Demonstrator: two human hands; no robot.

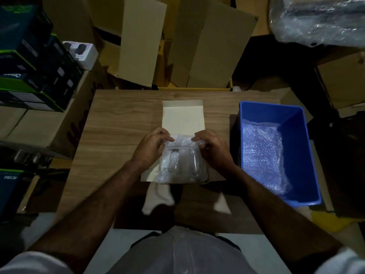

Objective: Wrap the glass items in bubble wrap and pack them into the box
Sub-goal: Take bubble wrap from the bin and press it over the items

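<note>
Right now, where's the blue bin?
In the head view, the blue bin sits on the table's right side, beside the right hand.

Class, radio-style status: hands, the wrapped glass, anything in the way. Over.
Left hand and right hand both pinch the bubble wrap at its top edge. Wrapped glass item sits in the open box. Nothing in the way.

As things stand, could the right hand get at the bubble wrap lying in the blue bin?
Probably yes: the blue bin is open-topped beside the right hand, nothing between, though that hand grips the wrapped bundle.
</note>
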